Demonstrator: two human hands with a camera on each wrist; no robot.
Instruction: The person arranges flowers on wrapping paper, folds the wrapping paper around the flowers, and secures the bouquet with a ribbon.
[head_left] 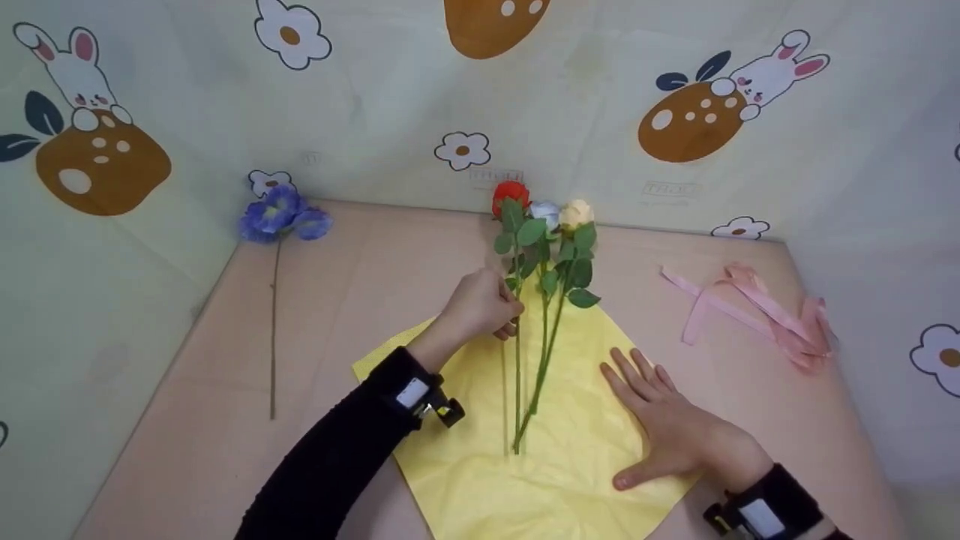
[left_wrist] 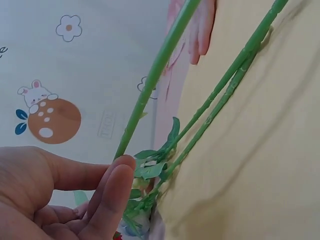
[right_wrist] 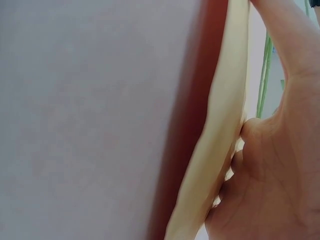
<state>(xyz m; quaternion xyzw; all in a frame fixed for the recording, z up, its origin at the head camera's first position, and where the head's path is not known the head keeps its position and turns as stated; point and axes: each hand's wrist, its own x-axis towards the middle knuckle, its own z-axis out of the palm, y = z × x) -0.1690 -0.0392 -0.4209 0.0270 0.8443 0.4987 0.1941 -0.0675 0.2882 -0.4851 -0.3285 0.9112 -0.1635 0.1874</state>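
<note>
My left hand pinches the green stem of a red rose between thumb and fingertips; the left wrist view shows this stem raised above the paper. Beside it, a pale blue rose and a cream rose lie with their stems crossing low on a yellow sheet of wrapping paper. Their blooms reach past the sheet's far corner. With fingers spread, my right hand rests on the sheet's right side. In the right wrist view, the paper's edge stands slightly off the table beside the palm.
A blue-violet flower on a long brown stem lies at the left of the pink table. Loose pink ribbon is heaped at the right. A patterned backdrop rises behind the table and along both sides.
</note>
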